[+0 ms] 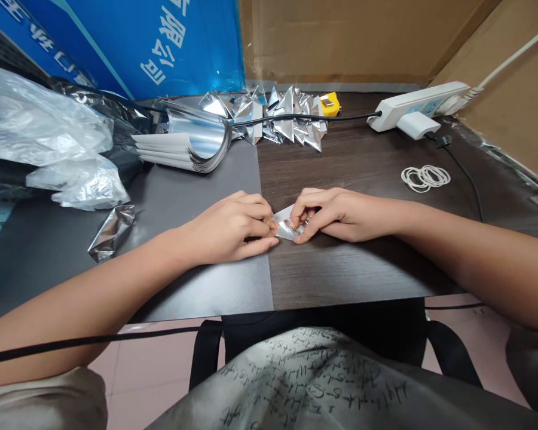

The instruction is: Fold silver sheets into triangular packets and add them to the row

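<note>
A small piece of silver foil paper (285, 232) lies on the desk between my two hands, with folds in it. My left hand (242, 227) pinches its left end, fingers curled and thumb along the near side. At the other end, the thumb and fingers of my right hand (336, 215) close on the foil and cover part of it. Farther back lies a stack of curled silver sheets (183, 149) with pale undersides. Beside the stack is a row of folded silver foil pieces (291, 116).
A crumpled silver packet (112, 232) and clear plastic bags (49, 131) lie at left. Rubber bands (425, 178), a white power strip (424, 101) with a plug, and a yellow tape measure (330, 104) are towards the right and back. A black cable (305, 117) crosses the foil pieces.
</note>
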{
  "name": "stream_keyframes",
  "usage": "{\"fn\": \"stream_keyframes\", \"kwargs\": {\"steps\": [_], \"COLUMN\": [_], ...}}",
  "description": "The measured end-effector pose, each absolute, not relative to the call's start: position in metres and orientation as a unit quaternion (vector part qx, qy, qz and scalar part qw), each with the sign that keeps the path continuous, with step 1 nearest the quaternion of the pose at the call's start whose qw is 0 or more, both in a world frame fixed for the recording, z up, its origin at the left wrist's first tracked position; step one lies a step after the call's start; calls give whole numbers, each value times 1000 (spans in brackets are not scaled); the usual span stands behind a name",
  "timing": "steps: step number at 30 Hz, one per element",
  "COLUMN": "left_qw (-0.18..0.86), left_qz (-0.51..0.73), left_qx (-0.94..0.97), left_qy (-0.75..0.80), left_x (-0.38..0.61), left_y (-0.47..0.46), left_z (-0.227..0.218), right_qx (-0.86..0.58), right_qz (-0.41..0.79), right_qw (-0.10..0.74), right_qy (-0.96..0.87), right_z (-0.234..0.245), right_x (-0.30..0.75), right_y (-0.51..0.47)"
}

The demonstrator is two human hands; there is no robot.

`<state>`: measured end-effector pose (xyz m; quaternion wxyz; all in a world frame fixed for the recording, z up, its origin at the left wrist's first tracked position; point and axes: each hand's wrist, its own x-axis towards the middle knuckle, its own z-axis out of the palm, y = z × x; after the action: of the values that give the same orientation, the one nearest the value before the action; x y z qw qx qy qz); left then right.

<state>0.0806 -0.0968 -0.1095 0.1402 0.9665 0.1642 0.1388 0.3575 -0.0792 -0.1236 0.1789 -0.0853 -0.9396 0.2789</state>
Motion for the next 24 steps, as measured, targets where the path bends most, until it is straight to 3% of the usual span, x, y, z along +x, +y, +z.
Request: {"fn": "stream_keyframes", "kwargs": {"steps": [14, 24], "left_qw": [147, 142], "left_qz": [121, 133], "left_qx": [967, 967], "left_qy": [168, 162], "left_x": [81, 81], "left_y": [-96, -96], "left_z": [-107, -108], "right_qx": [-96, -76], "right_qz": [279, 215], "right_qw": [174, 162], "right_qy": [-940, -960], "right_z": [-121, -119], "right_x": [359, 357], "right_y": [-80, -85]}}
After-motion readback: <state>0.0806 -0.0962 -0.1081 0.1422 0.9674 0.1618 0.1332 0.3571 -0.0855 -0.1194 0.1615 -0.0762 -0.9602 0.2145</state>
